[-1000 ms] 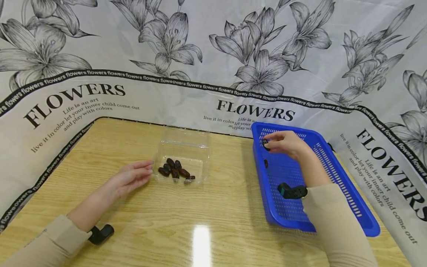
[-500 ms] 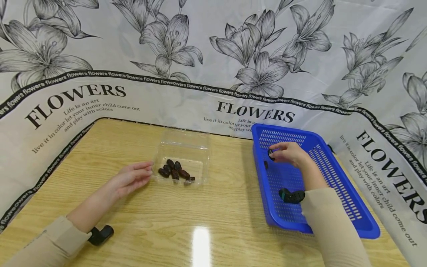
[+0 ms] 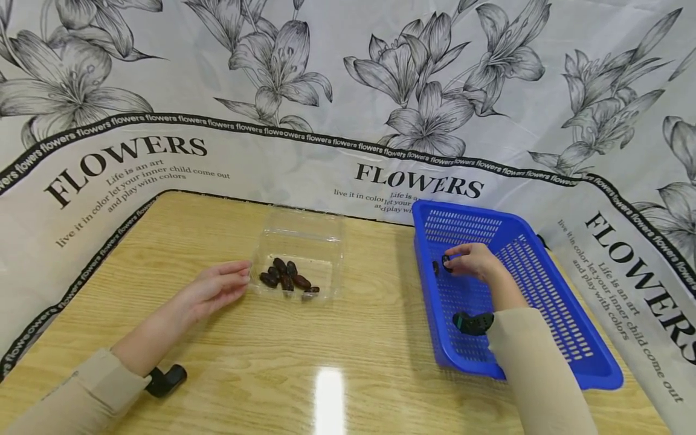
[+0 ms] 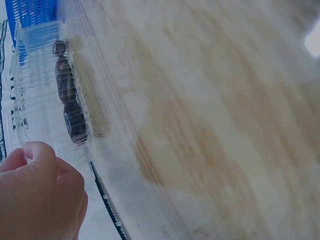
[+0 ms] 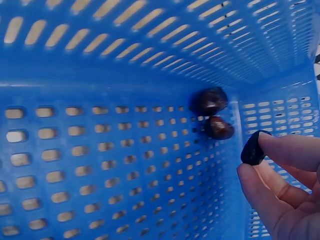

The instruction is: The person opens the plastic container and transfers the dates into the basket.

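Beige cloth of my two sleeves, the left sleeve (image 3: pixel 81 386) and the right sleeve (image 3: pixel 538 368), is nearest to me, and past the cuffs lies the wooden table (image 3: pixel 261 374). A wide band of its wood runs between the clear box (image 3: pixel 325 269) and the blue basket (image 3: pixel 473 365), which stand well apart, so sideways I have good room there.

My left grip (image 3: pixel 220 289) is at the left wall of the clear box, its fingers rather long and its tips touching; I cannot tell whether they pinch the plastic edge. The group of dates (image 3: pixel 286 282) lies to the right of this grip, inside the box.

My right grip (image 3: pixel 477 263) is inside the blue basket, beyond the near rim, in its farther part. It is closed only to the thickness of one fruit: thumb and fingertips pinch the held date (image 5: pixel 253 150), and one end of it sticks out. The basket's left wall is near to this grip, while toward me and to the right there is more room. Two loose dates (image 5: pixel 210 101) lie just beside each other on the basket floor, apart from the held one.

Farthest, the flowered cloth (image 3: pixel 283 175) rises along the table's back edge, close behind the basket.
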### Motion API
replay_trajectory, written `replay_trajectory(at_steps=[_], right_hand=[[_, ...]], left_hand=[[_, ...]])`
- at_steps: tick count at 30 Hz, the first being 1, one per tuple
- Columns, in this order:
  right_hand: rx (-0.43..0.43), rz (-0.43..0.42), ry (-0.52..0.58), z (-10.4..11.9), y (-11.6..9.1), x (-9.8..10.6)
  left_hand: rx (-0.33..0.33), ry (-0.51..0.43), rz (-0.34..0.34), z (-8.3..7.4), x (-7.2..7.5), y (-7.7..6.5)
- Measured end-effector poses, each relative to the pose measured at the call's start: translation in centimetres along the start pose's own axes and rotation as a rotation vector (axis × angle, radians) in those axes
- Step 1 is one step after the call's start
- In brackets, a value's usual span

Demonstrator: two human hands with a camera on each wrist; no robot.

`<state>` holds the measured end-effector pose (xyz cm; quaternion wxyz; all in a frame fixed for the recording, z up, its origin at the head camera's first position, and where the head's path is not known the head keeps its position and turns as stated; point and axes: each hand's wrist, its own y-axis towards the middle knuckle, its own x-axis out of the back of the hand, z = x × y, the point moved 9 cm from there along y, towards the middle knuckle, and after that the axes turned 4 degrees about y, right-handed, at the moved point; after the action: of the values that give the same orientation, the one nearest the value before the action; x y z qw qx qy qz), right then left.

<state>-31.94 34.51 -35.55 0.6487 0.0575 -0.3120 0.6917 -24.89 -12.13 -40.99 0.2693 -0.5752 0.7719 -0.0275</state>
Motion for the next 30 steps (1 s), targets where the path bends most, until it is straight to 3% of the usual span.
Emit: replay_trajectory(at_steps=[18, 26, 30], right_hand=[[-0.002, 0.003, -0.095, -1.6, 0.2, -0.2], [0.027, -0.047, -0.039, -0.2, -0.1, 0.7], [0.048, -0.027, 0.024, 1.3, -0.3, 0.7]], left_hand=[[-0.003, -0.025, 0.009, 0.2, -0.1, 0.3], [-0.004, -0.023, 0.012, 0.1, -0.2, 0.2], [-0.002, -0.023, 0.003, 0.0, -0.2, 0.2]])
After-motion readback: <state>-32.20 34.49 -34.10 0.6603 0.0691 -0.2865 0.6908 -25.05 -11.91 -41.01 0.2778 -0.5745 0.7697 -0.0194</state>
